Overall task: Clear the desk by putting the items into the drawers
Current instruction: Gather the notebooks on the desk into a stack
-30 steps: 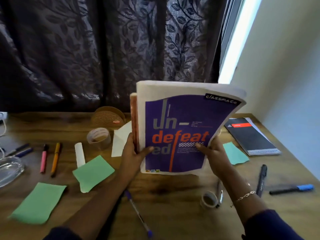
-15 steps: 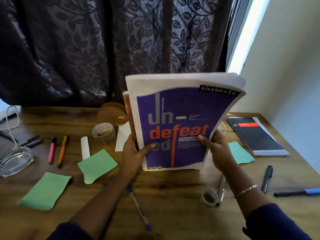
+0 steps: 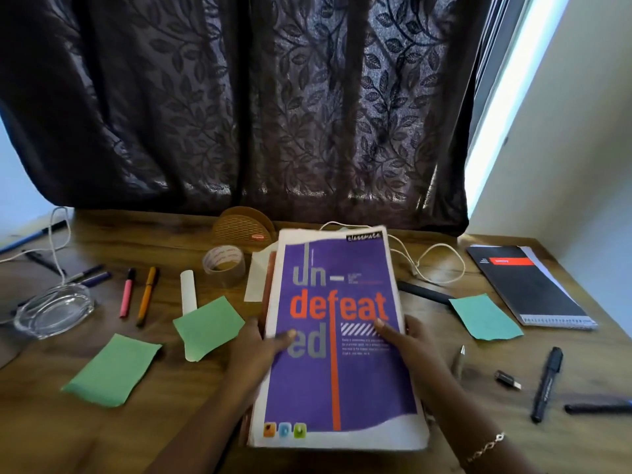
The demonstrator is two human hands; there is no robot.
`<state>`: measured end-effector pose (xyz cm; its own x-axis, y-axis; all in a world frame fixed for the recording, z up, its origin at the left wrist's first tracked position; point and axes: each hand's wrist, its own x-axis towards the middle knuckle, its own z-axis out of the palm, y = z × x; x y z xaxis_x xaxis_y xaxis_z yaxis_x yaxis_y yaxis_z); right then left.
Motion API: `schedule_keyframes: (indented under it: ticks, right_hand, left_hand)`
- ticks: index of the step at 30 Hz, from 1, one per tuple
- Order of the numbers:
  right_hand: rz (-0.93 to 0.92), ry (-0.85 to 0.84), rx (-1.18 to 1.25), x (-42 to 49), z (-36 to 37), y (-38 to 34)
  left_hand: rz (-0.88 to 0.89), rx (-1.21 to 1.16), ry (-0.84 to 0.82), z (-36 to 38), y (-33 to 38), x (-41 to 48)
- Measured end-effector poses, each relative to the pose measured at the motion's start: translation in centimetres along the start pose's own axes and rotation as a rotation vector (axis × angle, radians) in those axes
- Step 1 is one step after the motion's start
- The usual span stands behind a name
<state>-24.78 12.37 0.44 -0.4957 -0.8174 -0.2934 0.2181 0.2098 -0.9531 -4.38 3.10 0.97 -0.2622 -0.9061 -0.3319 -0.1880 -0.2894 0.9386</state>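
Note:
A stack of notebooks, topped by a purple one (image 3: 337,340) with orange "defeat" lettering, lies nearly flat over the middle of the wooden desk (image 3: 178,436). My left hand (image 3: 260,347) grips its left edge with the thumb on the cover. My right hand (image 3: 407,340) grips the right edge the same way. A brown-edged book shows under the purple one on the left. No drawer is in view.
Green paper slips (image 3: 114,369) (image 3: 207,326) (image 3: 485,316), pink and orange pens (image 3: 127,297), a white roll (image 3: 188,290), brown tape (image 3: 224,265), a glass ashtray (image 3: 54,313), a black spiral pad (image 3: 526,285), black markers (image 3: 547,383), a white cable (image 3: 431,261) and a tan holder (image 3: 242,229) lie around.
The notebook stack went from upright in front of me to tilted down, almost flat over the desk, still gripped by both hands. The camera view tipped back and shows more curtain.

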Motion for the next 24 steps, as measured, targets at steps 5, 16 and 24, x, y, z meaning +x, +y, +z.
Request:
schedule_keyframes:
  ticks: [5, 16, 24]
  right_hand:
    - [0.042, 0.084, -0.244, 1.5, 0.7, 1.9]
    - [0.021, 0.167, -0.800, 2.3, 0.9, 2.1]
    - [-0.076, 0.236, -0.902, 1.9, -1.7, -0.4]
  left_hand:
    - [-0.007, 0.108, 0.016, 0.0, -2.0, 1.1]
    - [0.067, 0.877, 0.185, 1.8, -1.9, 1.3]
    - [0.418, 0.662, 0.138, 7.1, 2.4, 1.1]
